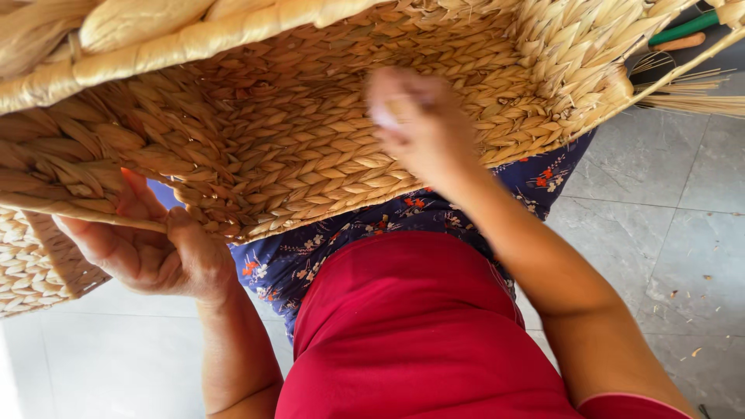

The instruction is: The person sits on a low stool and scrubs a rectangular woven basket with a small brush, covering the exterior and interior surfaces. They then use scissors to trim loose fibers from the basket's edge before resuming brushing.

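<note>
A large woven basket (279, 124) of pale straw braid fills the upper part of the head view, lying across my lap. My left hand (147, 244) grips the basket's lower left edge, thumb on top and fingers underneath. My right hand (411, 124) is blurred and pressed against the woven wall near the middle, fingers closed around something small and pale that I cannot make out. I wear a red top (411, 334) and blue flowered cloth (310, 248) over my legs.
Loose straw strands (687, 89) stick out past the basket's right corner. A green-handled tool (683, 29) lies at the top right. Grey stone floor tiles (675, 217) lie on the right, with small bits of straw on them, and paler floor at the lower left.
</note>
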